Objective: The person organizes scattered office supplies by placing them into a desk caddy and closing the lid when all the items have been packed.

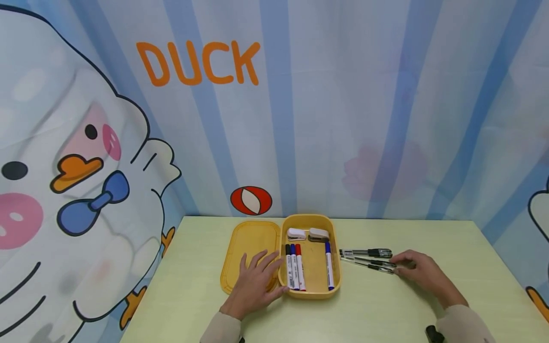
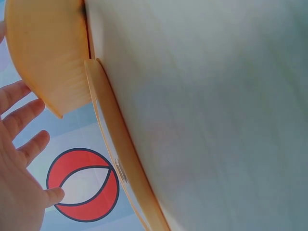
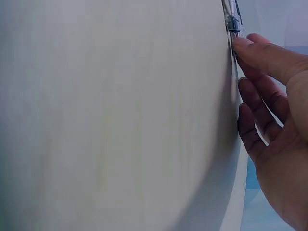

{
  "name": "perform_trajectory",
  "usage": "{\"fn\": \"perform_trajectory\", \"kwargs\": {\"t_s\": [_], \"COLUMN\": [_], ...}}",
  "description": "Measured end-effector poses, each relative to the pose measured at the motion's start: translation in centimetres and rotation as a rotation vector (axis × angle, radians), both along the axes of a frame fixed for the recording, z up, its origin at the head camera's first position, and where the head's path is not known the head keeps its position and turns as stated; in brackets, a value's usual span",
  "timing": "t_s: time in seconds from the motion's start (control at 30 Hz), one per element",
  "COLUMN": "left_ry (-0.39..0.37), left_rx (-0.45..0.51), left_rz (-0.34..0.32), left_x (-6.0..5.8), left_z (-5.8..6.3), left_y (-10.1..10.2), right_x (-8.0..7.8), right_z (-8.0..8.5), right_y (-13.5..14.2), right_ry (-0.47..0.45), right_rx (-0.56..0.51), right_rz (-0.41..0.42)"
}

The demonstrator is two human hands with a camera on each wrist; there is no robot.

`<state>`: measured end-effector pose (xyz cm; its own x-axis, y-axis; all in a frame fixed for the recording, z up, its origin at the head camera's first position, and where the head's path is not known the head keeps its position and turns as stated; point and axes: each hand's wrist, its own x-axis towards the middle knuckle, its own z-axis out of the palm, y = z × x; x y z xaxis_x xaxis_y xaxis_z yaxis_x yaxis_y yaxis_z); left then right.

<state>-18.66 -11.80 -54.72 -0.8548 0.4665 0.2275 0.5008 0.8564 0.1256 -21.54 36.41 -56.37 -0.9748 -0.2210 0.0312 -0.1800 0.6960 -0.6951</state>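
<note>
well, from my end the head feed shows the yellow box [image 1: 315, 295] on the desk [image 1: 377, 312], close to the far edge and near the middle of it. its yellow lid [image 1: 253, 238] lies flat just beside it, toward the desk's left edge. i have the left hand [image 1: 256, 288] spread wide over the lid's near right corner, straight fingers reaching the box's left wall; it grips nothing.

on the other side, i see the right hand [image 1: 422, 271] held narrow, thumb and forefinger pinching the ends of the black-and-clear pens [image 1: 369, 264]; i can't tell how many it has hold of. those pens lie on the desk between the box and that hand, roughly parallel, their far tips pointing at the box's right wall.

inside the box, two staplers [image 1: 319, 234] sit side by side along the far wall. below them, three markers [image 1: 294, 267] with black, blue and red caps stand in a row by the left wall, and a single blue-capped marker [image 1: 329, 266] lies along the right wall. behind the desk's far edge i see a striped blue curtain [image 1: 326, 119].
</note>
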Motion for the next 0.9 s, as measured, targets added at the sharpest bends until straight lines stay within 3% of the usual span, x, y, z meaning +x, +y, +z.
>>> {"fn": "perform_trajectory", "kwargs": {"t_s": [0.3,0.53,0.9], "left_ry": [-0.005,-0.018,-0.011], "left_rx": [-0.009,0.002,0.009], "left_rz": [0.001,0.005,0.002], "left_x": [-0.04,0.13,0.12], "left_z": [-0.11,0.00,0.16], "left_y": [0.03,0.02,0.05], "right_x": [0.45,0.41,0.01], "right_z": [-0.23,-0.43,-0.46], "right_y": [-0.56,-0.70,-0.68], "right_ry": [0.038,0.007,0.018], "right_rx": [-0.011,-0.039,-0.007], "right_rz": [-0.035,0.035,0.058]}}
